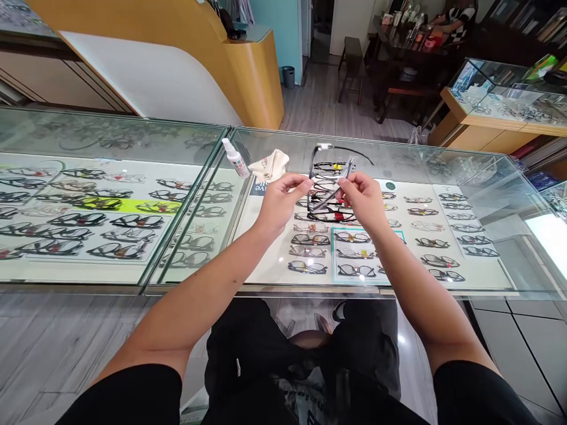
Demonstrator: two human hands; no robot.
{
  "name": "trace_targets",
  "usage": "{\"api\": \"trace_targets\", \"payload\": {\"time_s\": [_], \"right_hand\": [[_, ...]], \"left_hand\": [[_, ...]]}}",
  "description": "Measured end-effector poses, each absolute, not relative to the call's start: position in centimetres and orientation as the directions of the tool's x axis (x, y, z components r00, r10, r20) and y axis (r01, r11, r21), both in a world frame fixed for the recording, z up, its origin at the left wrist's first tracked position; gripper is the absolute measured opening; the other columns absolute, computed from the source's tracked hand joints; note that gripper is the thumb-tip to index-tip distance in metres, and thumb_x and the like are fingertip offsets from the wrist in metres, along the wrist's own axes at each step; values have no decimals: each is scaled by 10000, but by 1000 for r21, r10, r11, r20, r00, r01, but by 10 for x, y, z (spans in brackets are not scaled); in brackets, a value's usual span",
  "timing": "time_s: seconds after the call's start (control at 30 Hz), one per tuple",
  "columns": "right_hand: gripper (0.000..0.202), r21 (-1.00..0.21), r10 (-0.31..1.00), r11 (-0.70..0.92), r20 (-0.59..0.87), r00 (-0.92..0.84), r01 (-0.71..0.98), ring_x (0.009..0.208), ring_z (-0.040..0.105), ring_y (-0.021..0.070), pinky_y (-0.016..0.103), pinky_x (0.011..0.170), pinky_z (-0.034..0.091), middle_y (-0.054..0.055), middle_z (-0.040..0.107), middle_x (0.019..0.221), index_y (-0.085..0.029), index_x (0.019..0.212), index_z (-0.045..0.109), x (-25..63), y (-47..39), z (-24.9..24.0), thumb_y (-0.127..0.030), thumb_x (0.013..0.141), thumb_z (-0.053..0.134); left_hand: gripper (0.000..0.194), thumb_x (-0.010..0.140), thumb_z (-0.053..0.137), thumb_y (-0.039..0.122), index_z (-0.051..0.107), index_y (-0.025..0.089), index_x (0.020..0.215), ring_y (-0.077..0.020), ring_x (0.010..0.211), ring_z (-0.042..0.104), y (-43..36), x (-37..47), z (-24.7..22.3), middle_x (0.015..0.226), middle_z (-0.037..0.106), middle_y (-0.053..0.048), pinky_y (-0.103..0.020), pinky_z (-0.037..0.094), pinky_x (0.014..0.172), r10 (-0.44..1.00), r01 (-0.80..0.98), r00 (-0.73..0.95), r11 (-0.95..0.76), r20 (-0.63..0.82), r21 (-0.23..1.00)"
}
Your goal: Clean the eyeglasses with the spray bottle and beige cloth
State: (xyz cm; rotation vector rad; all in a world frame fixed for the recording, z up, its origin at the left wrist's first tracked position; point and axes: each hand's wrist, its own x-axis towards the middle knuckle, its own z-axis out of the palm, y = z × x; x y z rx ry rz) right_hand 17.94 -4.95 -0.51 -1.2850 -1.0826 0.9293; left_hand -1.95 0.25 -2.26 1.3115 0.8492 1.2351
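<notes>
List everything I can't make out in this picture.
All in the head view:
- Spray bottle: label print too small to read.
- Cloth: lettering lost in folds and too small.
- Display glasses: some hidden behind the right forearm.
- Far person: cut off by the top edge.
- Held glasses: fingers cover parts of them.

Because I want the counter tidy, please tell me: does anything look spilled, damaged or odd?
Nothing clearly looks spilled or damaged. Only the cloth lies crumpled beside the spray bottle on the glass counter.
</notes>
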Motion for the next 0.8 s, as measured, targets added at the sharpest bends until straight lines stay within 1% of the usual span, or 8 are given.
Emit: {"api": "trace_targets", "payload": {"time_s": [0.17, 0.27, 0.37, 0.53, 0.6, 0.67, 0.73, 0.8], "right_hand": [[405, -994, 955, -20, -51, 292, -109, 523, 542, 86, 229, 496, 402, 17, 795, 745, -232, 744, 607, 187, -45, -2, -483, 828, 914], [435, -981, 955, -39, -93, 280, -190, 557, 587, 87, 201, 459, 336, 31, 818, 802, -223, 759, 611, 189, -45, -2, -493, 765, 953], [459, -965, 954, -57, -128, 271, -257, 611, 635, 94, 188, 460, 344, 37, 827, 851, -221, 790, 624, 187, -45, -4, -507, 718, 976], [496, -965, 949, -111, -174, 263, -239, 595, 596, 92, 206, 451, 332, 27, 802, 857, -227, 834, 636, 186, -45, -6, -552, 691, 983], [533, -973, 951, -135, -180, 253, -185, 548, 520, 93, 229, 447, 286, 6, 734, 751, -233, 795, 609, 189, -47, -3, -604, 699, 979], [597, -988, 955, -122, -144, 260, -99, 506, 389, 91, 256, 467, 241, -46, 555, 585, -247, 696, 516, 191, -49, 1, -643, 732, 960], [653, -1000, 957, -19, -11, 291, 24, 514, 287, 94, 280, 510, 242, -80, 376, 532, -258, 638, 412, 190, -53, 4, -631, 799, 924], [590, -972, 935, 140, 193, 296, 191, 550, 306, 116, 303, 564, 299, -66, 374, 568, -255, 647, 429, 187, -58, 7, -588, 897, 848]], "left_hand": [[430, 626, 1053, 561, 866, 252, 859, -125, 739, 562, 14, -26, -20, 884, 771, -23, -281, 447, 663, 993, -297, 85, -55, 84, 953], [424, 610, 1069, 535, 861, 261, 857, -102, 713, 534, 19, -29, -18, 964, 793, -21, -262, 415, 610, 997, -382, 65, -16, 44, 924], [404, 627, 1068, 516, 851, 258, 850, -85, 682, 499, 20, -29, -17, 1018, 804, -21, -261, 400, 589, 998, -448, 55, -6, 35, 894], [312, 714, 1042, 460, 861, 243, 847, -105, 687, 503, 19, -28, -15, 838, 735, -6, -283, 375, 604, 996, -371, -16, -87, 87, 925], [310, 725, 1039, 460, 875, 236, 863, -109, 688, 497, 18, -29, -14, 774, 693, 2, -290, 379, 627, 992, -329, -37, -127, 122, 936], [334, 717, 1039, 484, 885, 236, 878, -113, 689, 500, 18, -30, -13, 747, 683, 5, -294, 399, 653, 988, -304, -47, -156, 148, 940], [378, 692, 1041, 531, 891, 242, 882, -121, 698, 522, 16, -31, -13, 749, 706, 1, -297, 432, 678, 985, -283, -42, -174, 169, 943], [428, 657, 1043, 579, 896, 245, 881, -135, 726, 564, 12, -29, -12, 786, 753, -15, -305, 474, 709, 983, -265, -13, -179, 182, 947]]}}
